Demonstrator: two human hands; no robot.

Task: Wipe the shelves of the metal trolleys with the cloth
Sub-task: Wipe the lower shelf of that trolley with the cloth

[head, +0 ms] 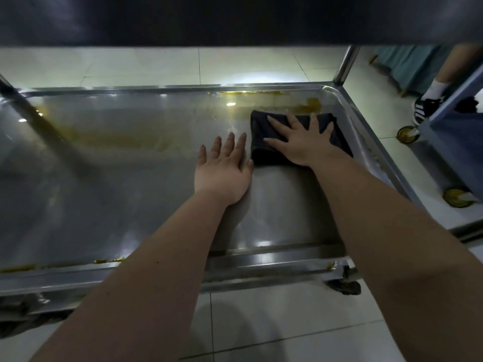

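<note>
Head view: the lower shelf of a shiny stainless-steel trolley (130, 205) fills the picture, with the dark underside of the upper shelf (235, 19) across the top. A dark, folded cloth (261, 150) lies on this lower shelf near its far right corner. The right hand (300, 142) lies flat on top of the cloth, fingers spread wide and straight, pressing it against the metal. The left hand (223, 171) rests palm down on the bare shelf just beside the cloth's left edge, its fingers straight and close together, the thumb at the cloth's border. Yellow-brown smears (311, 104) sit just beyond the cloth along the far rim, and more run across the left half and along the near rim. A round metal post (346, 64) rises at the far right corner. On the pale tiled floor (287, 322) to the right stands a second trolley (454, 142) with yellow wheels (407, 134), beside a black-and-white striped shoe (424, 109).
</note>
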